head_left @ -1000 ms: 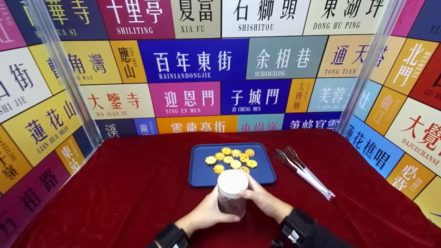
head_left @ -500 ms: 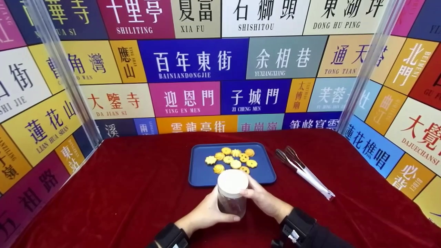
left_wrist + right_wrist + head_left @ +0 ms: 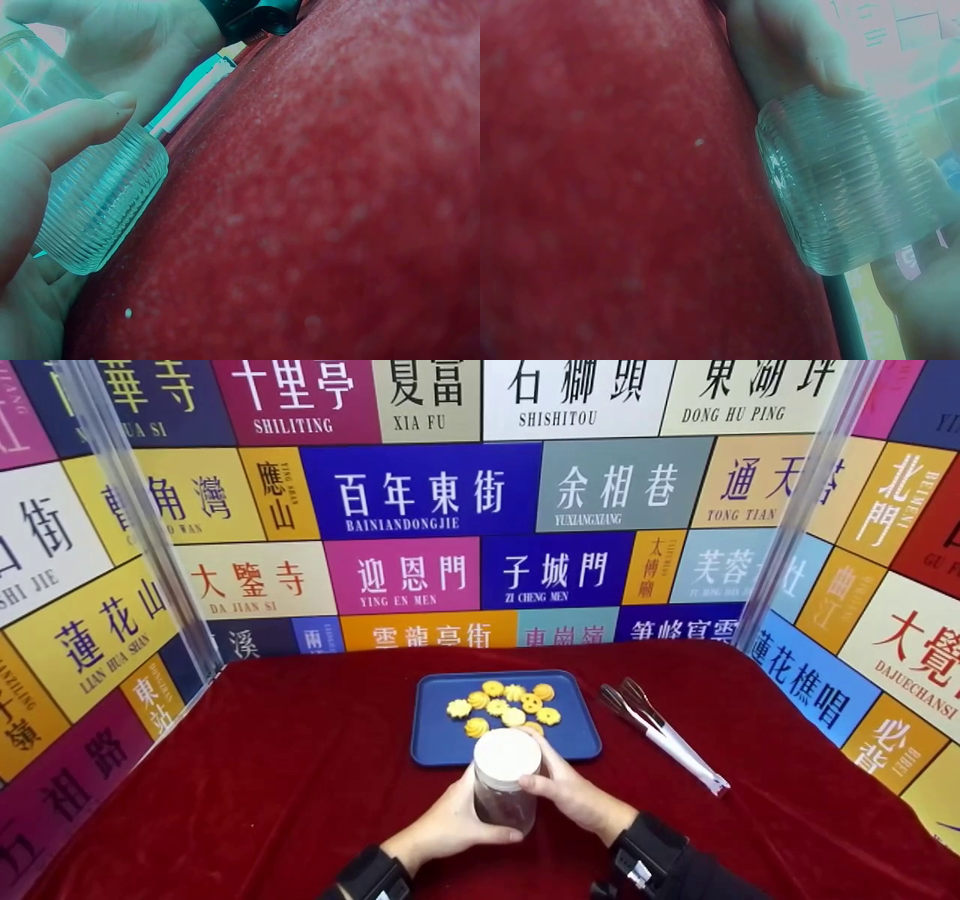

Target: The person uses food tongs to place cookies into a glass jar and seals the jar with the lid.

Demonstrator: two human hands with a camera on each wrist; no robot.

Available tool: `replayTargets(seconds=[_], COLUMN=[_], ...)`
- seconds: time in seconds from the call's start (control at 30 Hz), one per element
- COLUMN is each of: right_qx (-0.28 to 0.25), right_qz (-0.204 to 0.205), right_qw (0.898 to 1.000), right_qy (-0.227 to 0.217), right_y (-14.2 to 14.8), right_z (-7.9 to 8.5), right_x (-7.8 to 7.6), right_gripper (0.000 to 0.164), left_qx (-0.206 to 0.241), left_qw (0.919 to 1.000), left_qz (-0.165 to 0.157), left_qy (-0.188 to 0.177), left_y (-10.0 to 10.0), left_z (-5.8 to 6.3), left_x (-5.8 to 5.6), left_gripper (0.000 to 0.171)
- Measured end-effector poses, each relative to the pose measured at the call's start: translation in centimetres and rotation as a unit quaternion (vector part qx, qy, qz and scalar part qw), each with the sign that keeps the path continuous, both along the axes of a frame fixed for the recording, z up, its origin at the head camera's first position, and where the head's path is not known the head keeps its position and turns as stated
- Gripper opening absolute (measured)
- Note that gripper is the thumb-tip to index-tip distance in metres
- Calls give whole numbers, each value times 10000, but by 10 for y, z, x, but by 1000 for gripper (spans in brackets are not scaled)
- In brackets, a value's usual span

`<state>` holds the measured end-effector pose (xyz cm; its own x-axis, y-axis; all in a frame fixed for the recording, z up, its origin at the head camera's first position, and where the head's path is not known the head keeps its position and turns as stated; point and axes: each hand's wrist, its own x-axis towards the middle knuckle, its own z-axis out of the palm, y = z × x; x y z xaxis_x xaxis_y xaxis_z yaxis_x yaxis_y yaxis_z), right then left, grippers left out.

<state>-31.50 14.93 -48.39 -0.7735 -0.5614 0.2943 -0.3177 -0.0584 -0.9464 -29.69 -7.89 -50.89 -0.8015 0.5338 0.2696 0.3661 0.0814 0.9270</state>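
A clear ribbed jar (image 3: 505, 808) with a white lid (image 3: 507, 755) stands upright at the front of the table, between both hands. My left hand (image 3: 456, 819) grips the jar's body, its thumb across the near side. Around the lid curl the fingers and thumb of my right hand (image 3: 576, 793). Seen from the left wrist, the ribbed lower part of the jar (image 3: 112, 202) shows below the left thumb, close over the cloth. The right wrist view shows the same ribbed base (image 3: 832, 187), with the left hand (image 3: 780, 45) behind it.
Behind the jar lies a blue tray (image 3: 439, 750) with several yellow cookies (image 3: 496, 707). Tongs (image 3: 664, 735) with white handles rest to its right. Red cloth (image 3: 300, 750) covers the table, and walls with printed signs (image 3: 420, 491) stand at the back and sides.
The fingers of my right hand have shifted slightly around the lid and cover more of one cookie in the head view. The left hand and jar hold their place.
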Motion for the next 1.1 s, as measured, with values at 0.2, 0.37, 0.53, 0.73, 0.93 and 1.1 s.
replayTargets(seconds=[0.2,0.37,0.53,0.73,0.93,1.1], right_qx=[40,34,-96,-156,-213,-240], right_qz=[-32,21,200,270,383,335], right_qw=[10000,9999,9994,9990,9990,9989], right_qy=[-60,-109,-267,-334,-95,213], right_y=[2,3,3,2,2,1], right_z=[1,3,4,4,2,-1], right_x=[2,4,4,3,1,-3], right_gripper=[95,86,78,77,81,92], left_qx=[-16,35,38,24,-3,-55], left_qw=[10000,10000,10000,10000,10000,10000], left_qz=[6,-39,-20,7,25,28], left_qy=[40,26,58,50,17,39], left_y=[0,0,0,0,0,0], left_z=[0,0,0,0,0,1], left_x=[0,0,0,0,0,0], left_gripper=[114,115,115,115,116,115])
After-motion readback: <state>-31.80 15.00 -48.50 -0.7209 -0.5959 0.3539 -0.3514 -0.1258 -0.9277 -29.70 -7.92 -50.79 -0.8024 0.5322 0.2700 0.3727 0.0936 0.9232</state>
